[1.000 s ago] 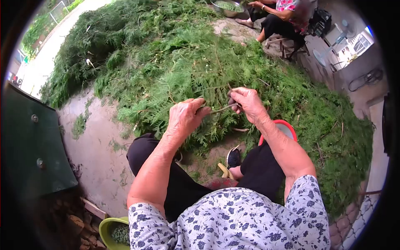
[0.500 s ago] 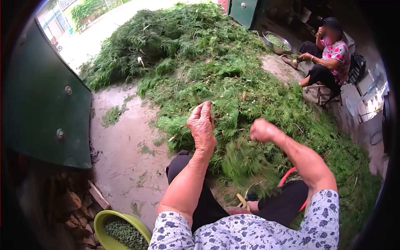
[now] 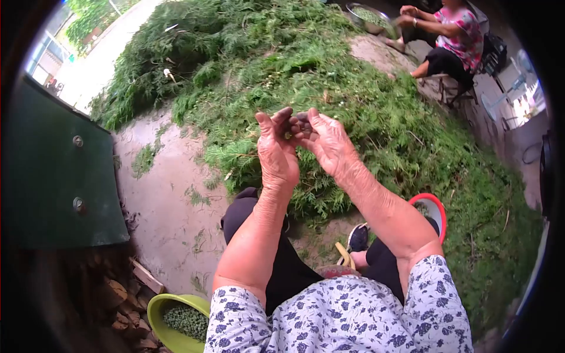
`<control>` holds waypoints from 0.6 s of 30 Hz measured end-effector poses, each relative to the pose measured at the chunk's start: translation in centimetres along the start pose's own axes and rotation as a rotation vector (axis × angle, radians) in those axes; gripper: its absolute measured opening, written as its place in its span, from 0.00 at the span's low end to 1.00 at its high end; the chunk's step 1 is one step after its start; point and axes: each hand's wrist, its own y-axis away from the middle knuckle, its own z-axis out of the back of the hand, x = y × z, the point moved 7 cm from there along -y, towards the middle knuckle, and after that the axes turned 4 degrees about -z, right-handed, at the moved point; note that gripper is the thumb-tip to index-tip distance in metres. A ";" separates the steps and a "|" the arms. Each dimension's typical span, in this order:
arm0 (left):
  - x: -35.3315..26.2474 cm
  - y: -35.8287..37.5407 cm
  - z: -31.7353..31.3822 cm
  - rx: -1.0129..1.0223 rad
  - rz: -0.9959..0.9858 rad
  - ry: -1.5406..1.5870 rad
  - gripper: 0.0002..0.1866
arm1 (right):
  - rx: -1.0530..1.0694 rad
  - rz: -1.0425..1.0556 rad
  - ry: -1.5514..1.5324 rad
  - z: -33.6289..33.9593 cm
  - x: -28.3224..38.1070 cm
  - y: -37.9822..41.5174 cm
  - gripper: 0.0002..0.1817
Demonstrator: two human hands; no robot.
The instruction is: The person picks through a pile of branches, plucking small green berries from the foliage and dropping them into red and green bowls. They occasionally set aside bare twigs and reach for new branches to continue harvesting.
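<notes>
In front of me, my left hand (image 3: pixel 278 148) is raised with its palm cupped and its thumb up. A small round green cone (image 3: pixel 288 135) shows at its dark-stained fingers; whether more lie behind it is hidden. My right hand (image 3: pixel 329 140) meets it from the right, thumb up and fingers apart, its fingertips close to or touching the left fingers. Both hands are above a wide heap of cut green conifer branches (image 3: pixel 365 138). At lower left, a yellow-green basin (image 3: pixel 158 315) holds many small green cones (image 3: pixel 185 321).
A white bowl with a red rim (image 3: pixel 442 215) stands by my right knee. Farther off, a seated person (image 3: pixel 456 38) works beside a metal basin (image 3: pixel 352 8). A green metal door (image 3: pixel 59 170) and split firewood (image 3: pixel 120 300) are on the left. A fan (image 3: pixel 491 106) stands at right.
The leafy sprig swinging from my right hand is gone from it. My right hand has moved left to meet my left hand, which has opened from a closed grip into a cupped shape.
</notes>
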 end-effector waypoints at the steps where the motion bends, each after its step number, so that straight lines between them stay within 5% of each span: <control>1: 0.4 0.5 -0.9 0.043 0.032 -0.059 0.35 | -0.073 -0.070 -0.074 1.2 -1.0 1.2 0.20; 3: 2.1 0.9 -1.3 0.119 0.081 -0.195 0.38 | -0.115 -0.207 -0.342 3.3 -3.6 1.8 0.20; 8: 6.0 3.4 -3.6 0.358 0.264 -0.519 0.35 | -0.119 -0.108 -0.740 8.3 -6.3 3.7 0.17; 10: 6.3 3.6 -4.6 0.512 0.106 -0.737 0.33 | -0.279 -0.210 -0.511 11.6 -6.3 6.9 0.17; 15: 7.3 2.5 -3.3 0.336 0.269 -0.594 0.22 | -0.616 -0.090 -0.003 27.3 -1.6 14.9 0.10; 18: 7.8 1.8 -2.9 0.302 0.318 -0.567 0.20 | -0.838 -0.097 0.624 34.7 6.2 21.8 0.13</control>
